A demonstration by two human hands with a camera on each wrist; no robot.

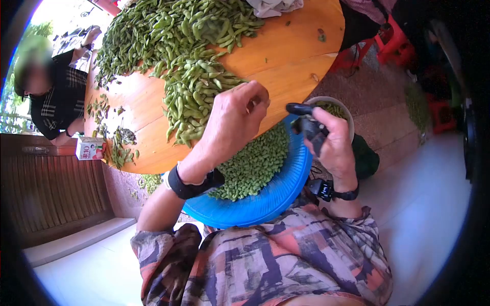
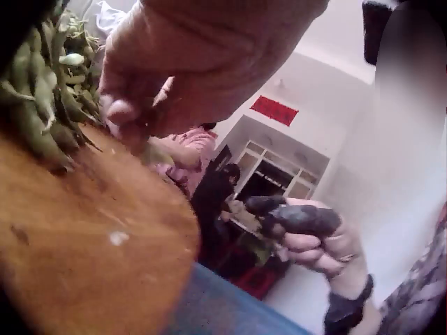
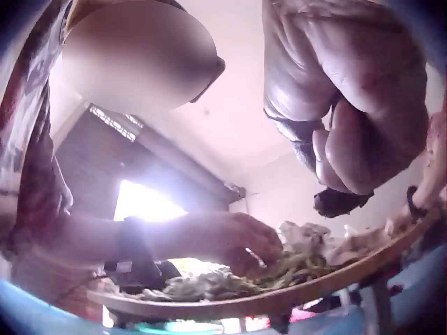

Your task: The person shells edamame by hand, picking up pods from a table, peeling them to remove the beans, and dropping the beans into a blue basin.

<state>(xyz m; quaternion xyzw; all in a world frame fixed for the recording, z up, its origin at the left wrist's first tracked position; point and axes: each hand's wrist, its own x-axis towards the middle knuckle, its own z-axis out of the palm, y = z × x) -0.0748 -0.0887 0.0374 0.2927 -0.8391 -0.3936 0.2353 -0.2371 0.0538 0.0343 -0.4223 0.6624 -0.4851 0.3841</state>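
My left hand (image 1: 232, 115) is bent over the near edge of the heap of green soybean pods (image 1: 191, 102) on the table. Its fingers are curled in, and in the left wrist view a blurred green pod (image 2: 159, 150) shows at the fingertips. Across from it, my right hand (image 1: 332, 143) hovers over the right rim of a blue basin (image 1: 275, 204). Black covers (image 1: 314, 133) sit on its thumb and a finger, whose tips point toward the left hand; nothing shows between them. Shelled green beans (image 1: 250, 171) fill the basin, partly hidden by my left arm.
The round wooden table (image 1: 286, 61) carries scattered husks and a small drink carton (image 1: 91, 148) at its left edge. A pale bucket (image 1: 349, 112) stands right of the basin. Another person (image 1: 64, 92) sits at the left; red stools (image 1: 395, 43) stand at the far right.
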